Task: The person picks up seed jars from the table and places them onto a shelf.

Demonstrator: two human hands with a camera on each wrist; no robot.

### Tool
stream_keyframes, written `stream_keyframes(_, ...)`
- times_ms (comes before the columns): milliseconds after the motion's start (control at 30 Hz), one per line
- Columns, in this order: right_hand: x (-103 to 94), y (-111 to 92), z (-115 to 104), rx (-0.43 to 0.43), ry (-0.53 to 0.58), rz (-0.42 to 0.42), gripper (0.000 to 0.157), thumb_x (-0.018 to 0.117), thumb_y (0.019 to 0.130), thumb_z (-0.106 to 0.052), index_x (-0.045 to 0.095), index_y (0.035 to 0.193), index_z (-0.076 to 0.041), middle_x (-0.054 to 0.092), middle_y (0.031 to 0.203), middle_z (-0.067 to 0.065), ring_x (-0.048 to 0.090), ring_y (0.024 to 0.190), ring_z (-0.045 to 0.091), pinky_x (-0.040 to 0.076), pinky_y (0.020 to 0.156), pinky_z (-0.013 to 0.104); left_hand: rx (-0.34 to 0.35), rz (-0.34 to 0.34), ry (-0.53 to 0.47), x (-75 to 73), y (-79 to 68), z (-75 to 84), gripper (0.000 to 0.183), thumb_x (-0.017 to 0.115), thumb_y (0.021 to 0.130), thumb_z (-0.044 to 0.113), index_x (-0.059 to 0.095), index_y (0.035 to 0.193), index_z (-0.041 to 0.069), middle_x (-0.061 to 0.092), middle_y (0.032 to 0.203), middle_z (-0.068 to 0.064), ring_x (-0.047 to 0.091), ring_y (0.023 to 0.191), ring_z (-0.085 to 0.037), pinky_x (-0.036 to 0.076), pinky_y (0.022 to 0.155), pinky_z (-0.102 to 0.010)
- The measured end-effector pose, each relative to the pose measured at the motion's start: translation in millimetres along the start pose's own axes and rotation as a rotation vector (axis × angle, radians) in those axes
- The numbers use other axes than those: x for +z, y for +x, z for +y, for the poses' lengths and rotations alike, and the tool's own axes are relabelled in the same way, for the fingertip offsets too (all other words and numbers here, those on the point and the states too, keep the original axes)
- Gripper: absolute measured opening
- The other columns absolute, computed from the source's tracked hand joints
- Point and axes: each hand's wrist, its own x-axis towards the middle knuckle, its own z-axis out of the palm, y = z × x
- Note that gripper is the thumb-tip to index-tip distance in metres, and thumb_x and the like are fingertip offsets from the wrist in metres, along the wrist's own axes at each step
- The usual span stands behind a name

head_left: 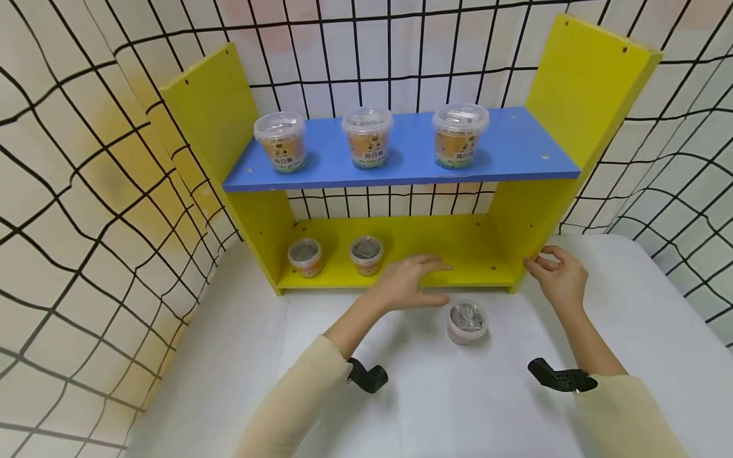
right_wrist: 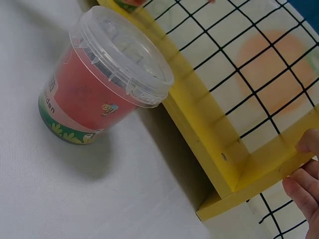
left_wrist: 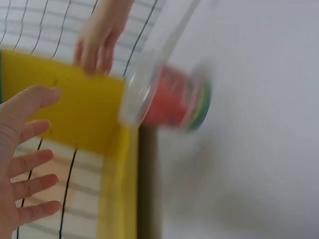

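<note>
A red lidded plastic cup (head_left: 467,323) with a green base stands on the white table in front of the shelf unit. Close to its left, my left hand (head_left: 409,281) hovers with fingers spread and nothing in them. The left wrist view shows the same cup (left_wrist: 172,97) blurred, apart from the fingertips. At the right end of the yellow and blue shelf unit (head_left: 523,216), my right hand (head_left: 560,277) pinches the edge of the side panel. In the right wrist view, the thumb and fingers lie on either side of that panel edge (right_wrist: 269,174).
Three orange lidded cups, one of them in the middle (head_left: 368,143), stand on the blue upper board (head_left: 515,149). Two smaller-looking cups, left (head_left: 306,259) and right (head_left: 366,256), stand on the yellow lower board (head_left: 446,238). A black wire grid (head_left: 389,38) surrounds the back and sides.
</note>
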Motion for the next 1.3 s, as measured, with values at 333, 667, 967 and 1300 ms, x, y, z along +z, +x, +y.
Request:
stream_keyframes(333,1.1,-0.1,1.5,0.005,-0.018,0.014,0.032,0.067,0.080,-0.010,0.056,0.104,0.008,0.045,0.061,-0.044,0.050,0.056,-0.021,0.042,0.050,0.005,-0.023,-0.150,0.093,38.7,21.7,41.3,0.068,0.063,0.072,0.065,0.049,0.132,0.037,0.047,0.136,0.011,0.046,0.122,-0.012,0.047,0.087,-0.032)
stream_keyframes(667,0.8,0.9,-0.5,-0.002,-0.026,0.011,0.033,0.067,0.081,-0.010,0.056,0.106,0.009,0.044,0.062,-0.044,0.049,0.057,-0.022,0.042,0.051,0.004,-0.018,-0.167,0.095,52.9,21.8,42.5,0.058,0.070,0.072,0.054,0.055,0.125,0.038,0.054,0.127,0.016,0.052,0.109,-0.004,0.043,0.073,-0.023)
stream_keyframes(967,0.7,0.8,-0.7,0.019,0.014,0.005,0.026,0.067,0.080,-0.007,0.056,0.100,0.006,0.048,0.061,-0.042,0.052,0.056,-0.019,0.044,0.051,0.006,-0.022,-0.188,0.087,60.7,23.4,47.1,0.061,0.072,0.073,0.048,0.052,0.129,0.037,0.051,0.130,0.013,0.051,0.111,-0.005,0.044,0.074,-0.021)
stream_keyframes(1300,0.6,1.6,-1.7,0.015,0.027,-0.004,0.022,0.066,0.080,-0.006,0.057,0.098,0.003,0.049,0.062,-0.041,0.053,0.055,-0.017,0.045,0.050,0.007,0.007,-0.197,0.031,48.2,19.3,41.6,0.060,0.073,0.073,0.040,0.054,0.129,0.028,0.053,0.130,0.010,0.052,0.109,-0.005,0.044,0.083,-0.018)
